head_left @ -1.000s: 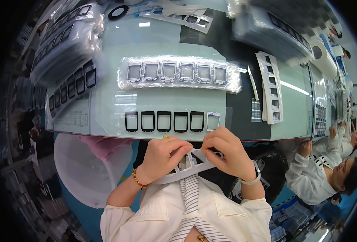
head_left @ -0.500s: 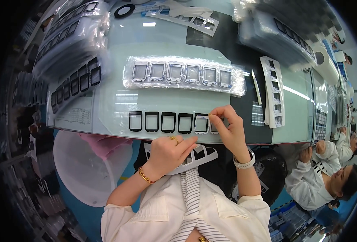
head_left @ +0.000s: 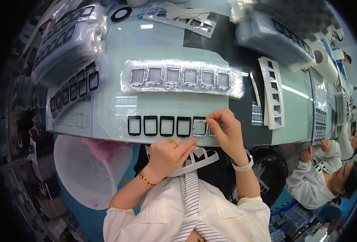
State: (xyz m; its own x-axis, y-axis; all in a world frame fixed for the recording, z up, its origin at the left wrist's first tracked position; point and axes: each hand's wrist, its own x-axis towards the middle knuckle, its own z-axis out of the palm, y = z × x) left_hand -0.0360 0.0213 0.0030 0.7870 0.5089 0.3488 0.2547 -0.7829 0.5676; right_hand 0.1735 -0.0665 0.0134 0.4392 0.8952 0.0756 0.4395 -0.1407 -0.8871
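Head view: right hand [head_left: 228, 135] pinches white frame [head_left: 199, 135] at corner; left hand [head_left: 166, 156] (grip indeterminate) overlaps white cutout strip [head_left: 199, 164].

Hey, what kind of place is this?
Probably a small-parts assembly workshop: a row of black frames lies along the near edge of a work table, plastic-wrapped stacks of similar parts stand at the left, and a co-worker in white is at the right.
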